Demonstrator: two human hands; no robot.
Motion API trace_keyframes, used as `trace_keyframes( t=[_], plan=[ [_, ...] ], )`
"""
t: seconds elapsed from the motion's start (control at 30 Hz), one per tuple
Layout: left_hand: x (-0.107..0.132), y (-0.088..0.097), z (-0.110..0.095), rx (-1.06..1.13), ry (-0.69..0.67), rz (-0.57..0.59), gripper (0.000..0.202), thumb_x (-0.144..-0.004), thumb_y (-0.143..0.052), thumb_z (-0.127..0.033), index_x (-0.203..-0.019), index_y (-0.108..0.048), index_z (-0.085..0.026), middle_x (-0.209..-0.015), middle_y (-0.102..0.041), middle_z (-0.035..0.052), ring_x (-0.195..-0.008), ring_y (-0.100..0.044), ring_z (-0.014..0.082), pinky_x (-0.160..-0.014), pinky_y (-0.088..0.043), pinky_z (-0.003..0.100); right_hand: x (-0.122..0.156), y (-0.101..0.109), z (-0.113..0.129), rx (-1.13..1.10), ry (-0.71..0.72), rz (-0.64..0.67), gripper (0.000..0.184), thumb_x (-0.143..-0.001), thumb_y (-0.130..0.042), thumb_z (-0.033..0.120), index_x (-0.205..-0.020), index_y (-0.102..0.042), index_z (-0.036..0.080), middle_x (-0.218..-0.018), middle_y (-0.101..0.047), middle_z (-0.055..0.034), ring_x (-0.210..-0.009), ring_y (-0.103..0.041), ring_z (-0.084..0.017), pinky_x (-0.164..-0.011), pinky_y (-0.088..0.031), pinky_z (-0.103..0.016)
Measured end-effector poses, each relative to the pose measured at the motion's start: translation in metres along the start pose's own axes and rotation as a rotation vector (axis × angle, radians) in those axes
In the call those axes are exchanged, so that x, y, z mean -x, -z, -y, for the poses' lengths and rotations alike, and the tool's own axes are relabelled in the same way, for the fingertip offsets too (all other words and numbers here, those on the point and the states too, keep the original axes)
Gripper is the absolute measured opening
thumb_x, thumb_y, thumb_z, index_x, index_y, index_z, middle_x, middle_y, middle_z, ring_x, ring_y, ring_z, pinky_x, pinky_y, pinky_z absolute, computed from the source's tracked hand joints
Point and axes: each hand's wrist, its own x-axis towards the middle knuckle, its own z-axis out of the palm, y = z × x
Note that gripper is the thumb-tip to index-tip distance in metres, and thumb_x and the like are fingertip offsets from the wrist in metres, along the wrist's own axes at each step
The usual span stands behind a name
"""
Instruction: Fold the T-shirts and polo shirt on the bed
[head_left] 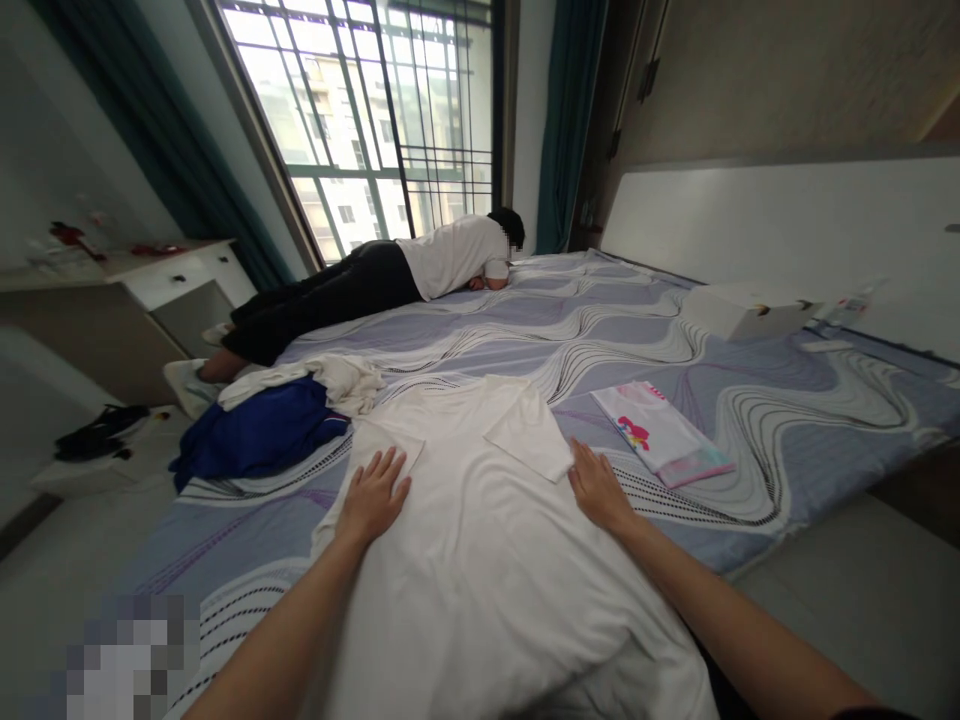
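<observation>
A white short-sleeved T-shirt (pixel 472 520) lies spread on the bed, its collar away from me and its lower part reaching toward me, with creases near the bottom. Both sleeves are turned inward over the body. My left hand (pixel 375 495) rests flat at the left sleeve, palm down with the fingers stretched out. At the outer edge of the right sleeve, my right hand (pixel 598 487) touches the cloth with its fingers extended; its thumb is partly hidden. Neither hand grips anything that I can see.
Beyond the shirt's left side sit a blue garment (pixel 259 435) and a cream cloth (pixel 341 380). A flat printed package (pixel 664 435) lies to the right, and a white box (pixel 750 312) stands near the headboard (pixel 787 220). A person (pixel 450 255) lies across the far bed (pixel 517 325).
</observation>
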Motion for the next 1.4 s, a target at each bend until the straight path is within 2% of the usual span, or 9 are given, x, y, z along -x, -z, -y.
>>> trace_keyframes(
  t=[0.13,0.3,0.43,0.5,0.6,0.77,1.0,1.23,1.4],
  plan=[
    [0.023,0.006,-0.016,-0.046,0.090,-0.084,0.050,-0.097,-0.038,-0.032,-0.141,-0.054,-0.018,-0.153,-0.046,0.0152,-0.142,-0.040,0.0298,-0.114,-0.033,0.052,0.057,-0.008,-0.001,0.069,-0.018,-0.064,0.062,-0.100,-0.026,0.032,-0.157,-0.022,0.010,-0.159,-0.034,-0.0142,-0.149,-0.025,-0.026,-0.120,-0.019,-0.051],
    [0.108,-0.001,-0.033,-0.088,0.160,-0.133,0.055,-0.097,-0.038,-0.035,-0.147,-0.046,-0.014,-0.156,-0.041,0.0165,-0.144,-0.035,0.0348,-0.113,-0.033,0.056,0.144,-0.014,-0.022,0.059,-0.004,-0.216,0.066,-0.097,-0.036,0.046,-0.151,-0.033,0.007,-0.149,-0.047,-0.0213,-0.138,-0.042,-0.033,-0.111,-0.035,-0.052],
    [0.150,0.010,-0.026,-0.103,0.209,-0.323,0.050,-0.096,-0.038,-0.026,-0.141,-0.049,-0.010,-0.144,-0.052,0.0201,-0.134,-0.046,0.0304,-0.110,-0.038,0.048,0.184,-0.009,-0.036,-0.028,0.000,-0.328,0.059,-0.093,-0.043,0.047,-0.137,-0.046,0.008,-0.129,-0.062,-0.0211,-0.119,-0.058,-0.033,-0.103,-0.045,-0.047],
    [0.145,0.022,-0.019,-0.138,0.286,-0.401,0.046,-0.093,-0.040,-0.018,-0.137,-0.054,-0.012,-0.140,-0.054,0.0199,-0.126,-0.050,0.0311,-0.105,-0.042,0.048,0.188,-0.004,-0.035,-0.056,-0.022,-0.330,0.051,-0.093,-0.043,0.045,-0.132,-0.051,0.013,-0.123,-0.065,-0.0175,-0.113,-0.061,-0.032,-0.099,-0.048,-0.047],
    [0.122,0.034,-0.009,-0.140,0.413,-0.400,0.044,-0.092,-0.043,-0.017,-0.133,-0.059,-0.017,-0.126,-0.059,0.0184,-0.108,-0.058,0.0317,-0.088,-0.049,0.046,0.182,0.004,-0.027,-0.079,-0.049,-0.307,0.043,-0.092,-0.042,0.039,-0.126,-0.055,0.016,-0.117,-0.067,-0.0144,-0.106,-0.064,-0.030,-0.092,-0.050,-0.045],
    [0.097,0.028,0.003,-0.088,0.439,-0.388,0.036,-0.095,-0.042,-0.023,-0.117,-0.070,-0.018,-0.106,-0.058,0.0154,-0.093,-0.059,0.0276,-0.075,-0.050,0.039,0.174,0.005,-0.021,-0.088,-0.035,-0.312,0.037,-0.090,-0.044,0.035,-0.121,-0.058,0.019,-0.115,-0.067,-0.0124,-0.105,-0.064,-0.028,-0.092,-0.050,-0.043],
    [0.100,0.027,0.000,-0.143,0.307,-0.437,0.027,-0.092,-0.052,-0.025,-0.106,-0.074,-0.025,-0.127,-0.053,0.0147,-0.113,-0.049,0.0334,-0.083,-0.047,0.043,0.176,0.008,-0.015,-0.091,-0.075,-0.306,0.038,-0.089,-0.045,0.032,-0.122,-0.058,0.018,-0.116,-0.067,-0.0128,-0.106,-0.063,-0.029,-0.094,-0.048,-0.043],
    [0.102,0.030,-0.005,-0.092,0.220,-0.412,0.024,-0.094,-0.049,-0.025,-0.099,-0.072,-0.022,-0.125,-0.062,0.0118,-0.116,-0.050,0.0298,-0.089,-0.045,0.040,0.174,0.011,-0.017,-0.074,-0.054,-0.284,0.039,-0.090,-0.043,0.032,-0.120,-0.059,0.014,-0.113,-0.067,-0.0139,-0.103,-0.063,-0.029,-0.092,-0.048,-0.043],
    [0.098,0.029,-0.010,-0.170,0.149,-0.399,0.039,-0.092,-0.046,-0.014,-0.123,-0.066,-0.025,-0.139,-0.058,0.0099,-0.133,-0.044,0.0313,-0.102,-0.037,0.046,0.175,0.009,-0.017,-0.080,-0.053,-0.303,0.038,-0.090,-0.042,0.033,-0.120,-0.060,0.017,-0.113,-0.067,-0.0124,-0.102,-0.064,-0.028,-0.091,-0.048,-0.041]
  ],
)
